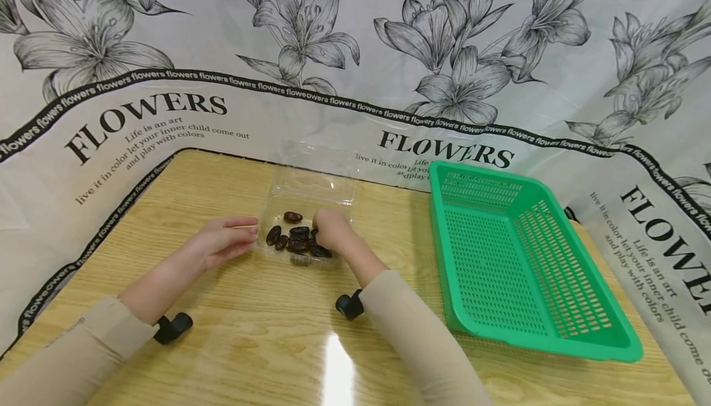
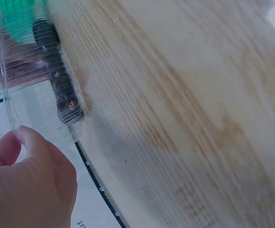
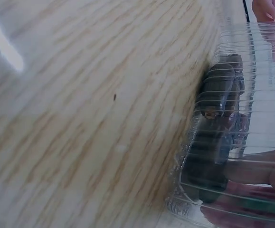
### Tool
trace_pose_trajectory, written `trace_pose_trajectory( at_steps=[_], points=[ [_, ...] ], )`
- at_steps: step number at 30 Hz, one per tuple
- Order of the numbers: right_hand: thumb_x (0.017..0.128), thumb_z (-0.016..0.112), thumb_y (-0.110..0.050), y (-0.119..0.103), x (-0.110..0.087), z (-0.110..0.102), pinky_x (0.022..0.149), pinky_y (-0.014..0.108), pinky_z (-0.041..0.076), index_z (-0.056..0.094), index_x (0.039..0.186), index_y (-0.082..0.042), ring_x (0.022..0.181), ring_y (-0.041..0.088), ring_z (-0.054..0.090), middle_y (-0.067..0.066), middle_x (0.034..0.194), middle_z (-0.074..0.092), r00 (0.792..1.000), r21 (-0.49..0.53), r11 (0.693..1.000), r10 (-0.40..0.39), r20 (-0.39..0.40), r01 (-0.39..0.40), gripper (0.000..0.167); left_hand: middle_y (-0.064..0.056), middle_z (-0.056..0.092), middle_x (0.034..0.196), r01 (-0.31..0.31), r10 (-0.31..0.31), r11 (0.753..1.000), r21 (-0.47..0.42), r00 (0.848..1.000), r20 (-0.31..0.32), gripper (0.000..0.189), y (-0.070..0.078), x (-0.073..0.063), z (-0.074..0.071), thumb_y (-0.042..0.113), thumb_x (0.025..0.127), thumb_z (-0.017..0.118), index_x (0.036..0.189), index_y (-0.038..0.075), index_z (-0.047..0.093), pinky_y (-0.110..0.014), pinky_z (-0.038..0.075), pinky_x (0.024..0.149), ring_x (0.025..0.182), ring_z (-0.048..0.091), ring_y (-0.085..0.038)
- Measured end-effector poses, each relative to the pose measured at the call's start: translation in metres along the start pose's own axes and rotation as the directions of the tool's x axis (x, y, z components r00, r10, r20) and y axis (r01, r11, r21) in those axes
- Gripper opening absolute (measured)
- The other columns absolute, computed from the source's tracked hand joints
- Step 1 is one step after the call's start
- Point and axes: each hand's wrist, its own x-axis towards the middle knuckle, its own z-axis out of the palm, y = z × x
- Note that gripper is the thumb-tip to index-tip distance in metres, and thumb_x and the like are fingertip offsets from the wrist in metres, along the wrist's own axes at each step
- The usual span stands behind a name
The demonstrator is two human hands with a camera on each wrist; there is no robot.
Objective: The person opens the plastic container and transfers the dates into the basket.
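A clear plastic clamshell box [image 1: 265,218] stands open on the table, its lid tipped back toward the curtain. Several dark brown dates [image 1: 298,244] lie in it, most bunched toward the near side. My left hand [image 1: 224,242] pinches the box's left rim between thumb and fingers, as the left wrist view shows. My right hand [image 1: 335,231] reaches inside at the right, fingers curled down among the dates. Through the ribbed wall in the right wrist view, its fingers [image 3: 256,170] come round the end of a date [image 3: 206,164]; the grip is partly hidden.
A large green plastic basket [image 1: 451,270] stands on the right side of the wooden table [image 1: 266,338]. A white curtain [image 1: 311,110] with printed flowers and lettering hangs behind the table and along its sides. Black straps with camera mounts sit at both wrists.
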Motion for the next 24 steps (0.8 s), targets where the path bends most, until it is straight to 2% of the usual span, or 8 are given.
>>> trace_pose_trajectory(
  at_steps=[1, 3, 5, 11, 15, 19, 24],
  points=[
    [0.083, 0.056, 0.008, 0.000, -0.001, 0.000, 0.067, 0.025, 0.050, 0.070, 0.092, 0.001, 0.079, 0.020, 0.061, 0.010, 0.093, 0.068, 1.000, 0.017, 1.000, 0.006, 0.003, -0.006, 0.018, -0.002, 0.057, 0.101, 0.000, 0.000, 1.000, 0.004, 1.000, 0.002, 0.061, 0.000, 0.000, 0.000, -0.005, 0.090, 0.055, 0.143, -0.008, 0.025, -0.021, 0.052, 0.079, 0.085, 0.061, -0.007],
    [0.084, 0.057, 0.007, 0.001, -0.002, -0.001, 0.082, 0.032, 0.052, 0.068, 0.105, 0.002, 0.099, 0.026, 0.061, 0.012, 0.106, 0.066, 1.000, 0.047, 0.999, 0.018, 0.008, -0.018, 0.024, -0.002, 0.057, 0.101, 0.002, -0.002, 1.000, 0.007, 1.000, 0.007, 0.061, 0.000, 0.001, 0.001, -0.005, 0.090, 0.055, 0.143, -0.008, 0.024, -0.021, 0.052, 0.079, 0.085, 0.061, -0.007],
    [0.085, 0.058, 0.005, 0.001, -0.002, -0.001, 0.087, 0.034, 0.050, 0.066, 0.109, 0.001, 0.105, 0.027, 0.059, 0.012, 0.110, 0.065, 1.000, 0.066, 0.998, 0.020, 0.010, -0.021, 0.026, -0.001, 0.058, 0.099, 0.002, -0.002, 1.000, 0.004, 1.000, 0.009, 0.062, 0.000, 0.001, 0.001, -0.005, 0.090, 0.055, 0.143, -0.008, 0.024, -0.021, 0.052, 0.079, 0.084, 0.061, -0.007],
    [0.086, 0.062, 0.000, 0.002, 0.000, -0.003, 0.086, 0.034, 0.050, 0.068, 0.106, -0.002, 0.101, 0.025, 0.060, 0.010, 0.107, 0.066, 1.000, 0.073, 0.997, -0.020, -0.006, 0.021, 0.021, 0.001, 0.059, 0.097, 0.009, -0.009, 1.000, 0.009, 1.000, -0.001, 0.063, 0.002, -0.002, 0.002, -0.004, 0.089, 0.055, 0.143, -0.007, 0.023, -0.019, 0.052, 0.078, 0.083, 0.062, -0.006],
    [0.085, 0.066, -0.005, 0.002, 0.000, -0.005, 0.083, 0.032, 0.051, 0.069, 0.104, -0.003, 0.096, 0.024, 0.061, 0.009, 0.103, 0.066, 0.999, 0.084, 0.996, -0.033, -0.018, 0.034, 0.019, -0.002, 0.057, 0.105, 0.018, -0.018, 1.000, 0.008, 1.000, -0.001, 0.063, 0.001, -0.004, 0.002, -0.003, 0.090, 0.056, 0.144, -0.006, 0.023, -0.020, 0.051, 0.080, 0.085, 0.062, -0.007],
    [0.084, 0.069, -0.008, 0.005, -0.002, -0.006, 0.081, 0.031, 0.051, 0.069, 0.102, -0.003, 0.092, 0.023, 0.061, 0.009, 0.100, 0.067, 0.999, 0.149, 0.988, -0.030, -0.029, 0.034, 0.019, -0.004, 0.056, 0.110, 0.022, -0.022, 1.000, 0.010, 1.000, 0.000, 0.064, 0.001, -0.004, 0.002, -0.003, 0.089, 0.057, 0.143, -0.007, 0.024, -0.021, 0.051, 0.081, 0.086, 0.062, -0.008],
    [0.084, 0.070, -0.010, 0.010, -0.006, -0.010, 0.079, 0.030, 0.050, 0.068, 0.101, -0.003, 0.090, 0.022, 0.061, 0.009, 0.096, 0.066, 0.999, 0.274, 0.961, -0.019, -0.029, 0.026, 0.019, -0.001, 0.058, 0.103, 0.028, -0.028, 1.000, 0.006, 1.000, 0.001, 0.065, 0.002, -0.004, 0.002, -0.002, 0.089, 0.057, 0.144, -0.006, 0.023, -0.020, 0.052, 0.079, 0.084, 0.062, -0.007]
  ],
)
